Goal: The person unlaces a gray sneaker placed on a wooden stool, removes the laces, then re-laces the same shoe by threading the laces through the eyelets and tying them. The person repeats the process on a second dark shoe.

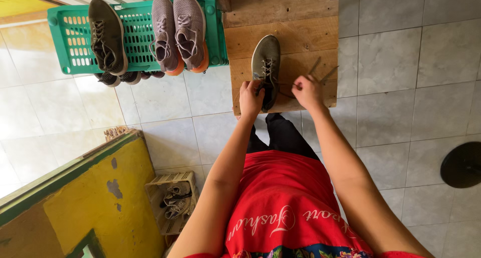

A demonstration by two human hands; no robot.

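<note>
At upper centre of the frame a grey shoe (pixel 266 62) lies on the wooden counter (pixel 300 22). The left hand (pixel 250 98) is closed around its heel end, and the right hand (pixel 306 90) pinches a lace (pixel 320 72) drawn taut to the right. The lacing looks part done, with loose ends not yet tied. At upper left, three more shoes (pixel 150 35) rest on a green crate (pixel 70 37).
</note>
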